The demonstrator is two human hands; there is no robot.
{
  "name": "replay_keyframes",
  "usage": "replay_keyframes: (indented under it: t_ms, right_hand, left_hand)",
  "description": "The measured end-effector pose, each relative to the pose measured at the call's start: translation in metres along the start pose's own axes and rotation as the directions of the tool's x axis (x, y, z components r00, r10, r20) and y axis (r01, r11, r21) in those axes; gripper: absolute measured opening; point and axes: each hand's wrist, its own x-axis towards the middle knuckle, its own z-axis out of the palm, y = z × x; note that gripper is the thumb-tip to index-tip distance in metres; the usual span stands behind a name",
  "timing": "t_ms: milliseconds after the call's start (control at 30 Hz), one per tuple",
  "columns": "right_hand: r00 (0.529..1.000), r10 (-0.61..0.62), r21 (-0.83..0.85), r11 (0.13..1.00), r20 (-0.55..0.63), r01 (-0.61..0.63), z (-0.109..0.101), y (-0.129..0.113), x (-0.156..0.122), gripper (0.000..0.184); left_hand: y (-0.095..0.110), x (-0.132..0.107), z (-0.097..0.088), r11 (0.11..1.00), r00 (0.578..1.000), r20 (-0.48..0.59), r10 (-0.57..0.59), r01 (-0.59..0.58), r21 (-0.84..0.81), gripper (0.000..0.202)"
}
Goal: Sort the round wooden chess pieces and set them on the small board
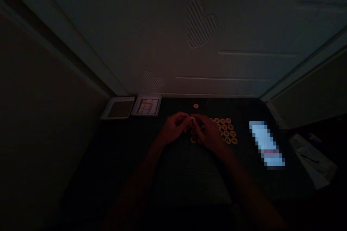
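My left hand (174, 128) and my right hand (209, 132) meet over a dark table. Their fingertips are closed together around a small round Chinese chess piece (192, 118), most of it hidden by the fingers. Beneath and to the right of my hands lie rows of round chess pieces (225, 127) with red or black characters, partly covered by my right hand. One piece (193, 139) shows at the near left corner of the rows. Beyond my fingers a single pale piece (195, 105) lies apart from the others.
A lit phone (267, 144), blurred out, lies on the right of the table (179, 177). At the back left sit an open shallow box (108, 112) and a box part with red lines (148, 105). A pale panel (162, 43) with heart shapes rises behind.
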Motion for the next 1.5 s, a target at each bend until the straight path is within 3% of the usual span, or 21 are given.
replay_keyframes:
  t_ms: [233, 533, 867, 1200, 1367, 1500]
  right_hand:
    - [1.000, -0.004, -0.019, 1.000, 0.010, 0.005, 0.001, 0.001, -0.002, 0.034]
    - [0.999, -0.028, -0.048, 0.998, 0.038, 0.030, 0.003, 0.004, -0.003, 0.037]
    - [0.998, -0.065, -0.045, 0.997, 0.000, 0.065, 0.002, 0.006, -0.002, 0.036]
    - [0.998, -0.058, -0.062, 0.997, -0.034, 0.056, 0.003, 0.008, -0.001, 0.035]
    - [0.997, -0.067, -0.058, 0.996, -0.025, 0.066, 0.000, 0.003, -0.001, 0.033]
    - [0.997, -0.072, -0.051, 0.996, -0.026, 0.071, -0.001, 0.001, 0.000, 0.031]
  left_hand:
    - [-0.001, 0.000, 0.000, 1.000, 0.999, -0.034, 0.002, -0.002, 0.006, 0.025]
    - [-0.003, -0.001, 0.002, 0.999, 1.000, 0.008, 0.018, -0.017, -0.030, 0.023]
    - [0.001, 0.000, 0.002, 0.999, 0.999, 0.030, 0.033, -0.032, -0.019, 0.027]
    - [-0.002, -0.001, 0.000, 0.991, 0.997, 0.052, 0.048, -0.041, -0.127, 0.031]
    - [-0.005, -0.001, -0.001, 0.994, 0.996, 0.060, 0.062, -0.056, -0.098, 0.029]
    - [-0.003, 0.000, -0.012, 1.000, 0.996, 0.085, 0.017, -0.016, -0.012, 0.024]
